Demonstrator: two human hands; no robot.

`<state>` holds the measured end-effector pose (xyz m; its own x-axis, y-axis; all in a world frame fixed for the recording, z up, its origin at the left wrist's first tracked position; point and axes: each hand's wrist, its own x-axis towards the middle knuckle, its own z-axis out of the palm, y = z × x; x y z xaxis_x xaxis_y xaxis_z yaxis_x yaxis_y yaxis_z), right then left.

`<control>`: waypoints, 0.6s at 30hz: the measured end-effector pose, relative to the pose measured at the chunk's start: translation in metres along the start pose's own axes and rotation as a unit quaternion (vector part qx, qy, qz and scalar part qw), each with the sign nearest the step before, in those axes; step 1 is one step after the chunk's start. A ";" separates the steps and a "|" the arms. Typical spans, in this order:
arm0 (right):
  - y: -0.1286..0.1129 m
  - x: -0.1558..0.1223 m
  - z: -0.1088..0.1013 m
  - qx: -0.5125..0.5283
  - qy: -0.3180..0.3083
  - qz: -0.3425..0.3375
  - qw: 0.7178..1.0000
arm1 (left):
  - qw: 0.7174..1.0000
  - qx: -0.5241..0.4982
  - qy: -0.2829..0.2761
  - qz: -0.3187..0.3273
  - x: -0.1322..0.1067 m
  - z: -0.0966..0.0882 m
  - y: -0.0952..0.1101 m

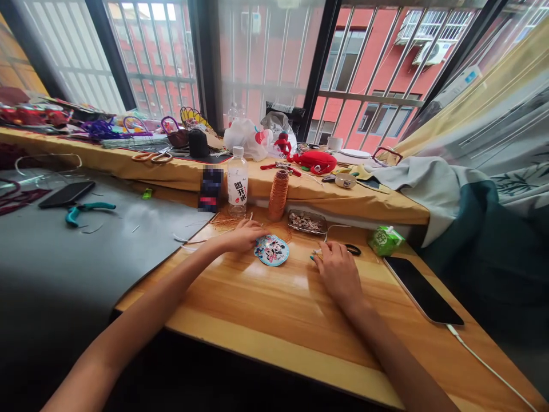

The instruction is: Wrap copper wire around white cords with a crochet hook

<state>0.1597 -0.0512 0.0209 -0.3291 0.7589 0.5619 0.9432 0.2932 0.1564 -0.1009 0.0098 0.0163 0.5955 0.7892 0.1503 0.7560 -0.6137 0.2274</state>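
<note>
A round light-blue cartoon card (271, 250) with two mouse figures lies on the wooden desk. My left hand (242, 236) comes in from the left, its fingertips closed at the card's upper left edge. A thin white cord (210, 239) runs out to the left beside that hand. My right hand (340, 272) rests on the desk to the right of the card, fingers curled round something small and pale that I cannot make out. Right beside its fingers shows a black loop handle (353, 249), its other end hidden behind the hand.
Behind the hands stand a water bottle (238, 183), a cone of orange-brown thread (278, 195) and a clear tray (307, 222) of small pieces. A green carton (385, 240) and a plugged-in tablet (422, 290) lie right. Teal pliers (88, 212) and a phone (66, 194) lie left.
</note>
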 end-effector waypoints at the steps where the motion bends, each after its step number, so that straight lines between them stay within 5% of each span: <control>1: -0.002 0.000 0.000 0.034 0.000 -0.006 0.999 | 1.000 0.001 0.001 -0.002 0.000 0.001 0.003; 5: -0.014 -0.001 0.006 0.244 -0.033 -0.025 0.969 | 0.999 -0.001 0.033 -0.018 0.003 -0.001 0.017; 11: -0.018 -0.001 0.019 0.532 -0.072 0.161 0.828 | 0.979 -0.162 0.118 -0.034 0.005 -0.019 0.034; 14: -0.016 0.003 0.017 0.631 -0.098 0.206 0.741 | 0.927 -0.332 0.166 -0.059 0.004 -0.022 0.046; 18: -0.018 0.006 0.007 0.725 -0.125 0.199 0.647 | 0.813 -0.574 0.070 -0.061 0.001 -0.011 0.074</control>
<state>0.1404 -0.0478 0.0154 -0.2423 0.9592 0.1459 -0.0200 0.1454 -0.9892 -0.0470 -0.0344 0.0441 0.4371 0.8871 0.1483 0.0075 -0.1685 0.9857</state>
